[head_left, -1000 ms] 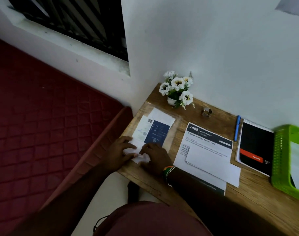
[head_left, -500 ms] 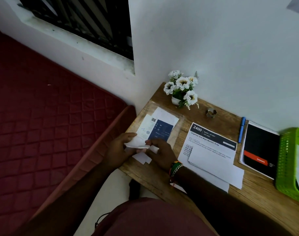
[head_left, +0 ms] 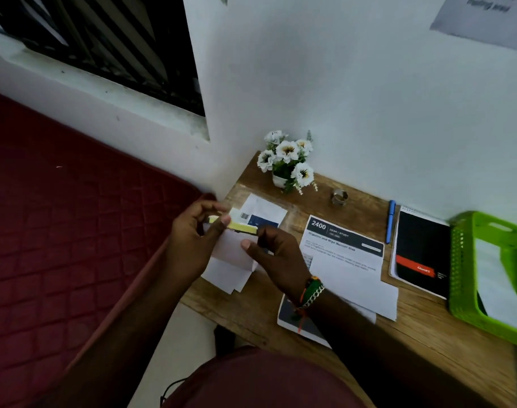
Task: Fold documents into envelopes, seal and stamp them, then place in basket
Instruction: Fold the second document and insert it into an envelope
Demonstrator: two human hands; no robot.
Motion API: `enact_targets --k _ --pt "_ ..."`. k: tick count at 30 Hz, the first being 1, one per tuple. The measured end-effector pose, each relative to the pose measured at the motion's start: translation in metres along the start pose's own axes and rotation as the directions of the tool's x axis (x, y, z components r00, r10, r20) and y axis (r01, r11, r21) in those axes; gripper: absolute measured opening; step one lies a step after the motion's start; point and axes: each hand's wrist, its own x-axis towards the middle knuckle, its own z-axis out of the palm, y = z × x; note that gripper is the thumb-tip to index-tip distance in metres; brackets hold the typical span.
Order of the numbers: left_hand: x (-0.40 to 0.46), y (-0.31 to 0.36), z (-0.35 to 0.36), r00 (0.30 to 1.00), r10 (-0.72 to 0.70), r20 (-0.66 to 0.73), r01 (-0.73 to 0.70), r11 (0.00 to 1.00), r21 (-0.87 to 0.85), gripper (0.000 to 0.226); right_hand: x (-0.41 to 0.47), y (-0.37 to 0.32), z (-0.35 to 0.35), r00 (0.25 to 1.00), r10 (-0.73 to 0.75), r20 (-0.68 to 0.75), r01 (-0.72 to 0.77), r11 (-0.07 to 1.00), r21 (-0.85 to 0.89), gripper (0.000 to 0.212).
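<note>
A small white envelope (head_left: 233, 247) is lifted above the left end of the wooden desk (head_left: 251, 307), held between both hands. My left hand (head_left: 192, 240) pinches its upper left edge, where a yellow strip (head_left: 241, 228) shows along the top. My right hand (head_left: 273, 254) pinches the right side with thumb and fingers. More white paper (head_left: 226, 276) lies on the desk right under the envelope. The green basket (head_left: 463, 275) stands at the desk's far right with white paper inside.
A printed sheet with a dark header (head_left: 339, 240) and a blank envelope (head_left: 357, 287) on it lie mid-desk. A blue pen (head_left: 390, 222), a black notebook (head_left: 420, 251), a metal ring (head_left: 339, 197) and a flower pot (head_left: 286, 163) stand behind. A red mattress (head_left: 74, 231) borders the left.
Both hands raised the envelope off the desk, from pressing it flat to holding it up. The yellow strip along its top edge came into sight.
</note>
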Motion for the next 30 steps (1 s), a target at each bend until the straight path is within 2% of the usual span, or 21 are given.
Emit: enact_targets --k 3,7,10,13,16,18,20,23,26,30 --pt "0.018 0.021 0.024 0.997 0.059 0.043 -0.061 0.997 0.053 0.014 -0.003 -0.009 -0.018 0.998 0.005 -0.055 -0.003 0.999 0.034 0.027" --pt "0.031 0.044 0.063 0.985 0.083 0.153 -0.087 0.996 0.021 0.029 -0.011 -0.026 -0.047 0.991 0.026 -0.134 -0.017 0.997 0.07 0.008" --pt "0.027 0.053 0.091 0.978 0.135 0.161 -0.146 0.987 0.063 0.064 -0.017 -0.032 -0.069 0.963 0.092 -0.255 -0.049 0.984 0.17 0.01" --pt "0.015 0.051 0.114 0.944 0.153 0.292 -0.216 0.956 0.197 0.115 -0.026 -0.031 -0.095 0.907 0.177 -0.381 -0.083 0.965 0.249 0.009" --pt "0.005 0.039 0.131 0.898 0.126 0.422 -0.294 0.885 0.361 0.139 -0.036 -0.029 -0.114 0.844 0.307 -0.441 -0.125 0.911 0.394 0.008" --pt "-0.002 0.032 0.147 0.868 0.083 0.49 -0.343 0.814 0.469 0.142 -0.045 -0.028 -0.126 0.802 0.336 -0.493 -0.132 0.906 0.402 0.013" --pt "-0.007 0.025 0.159 0.849 0.033 0.527 -0.364 0.76 0.538 0.134 -0.051 -0.026 -0.133 0.782 0.33 -0.528 -0.146 0.922 0.359 0.017" --pt "-0.006 0.019 0.17 0.821 0.02 0.57 -0.416 0.704 0.576 0.121 -0.059 -0.017 -0.145 0.735 0.327 -0.594 -0.2 0.942 0.27 0.015" --pt "0.0 0.015 0.172 0.774 0.031 0.632 -0.503 0.636 0.586 0.121 -0.064 -0.006 -0.157 0.678 0.327 -0.658 -0.251 0.945 0.211 0.017" --pt "0.005 0.011 0.17 0.739 0.001 0.674 -0.548 0.583 0.6 0.124 -0.064 -0.001 -0.164 0.706 0.364 -0.607 -0.311 0.93 0.196 0.023"
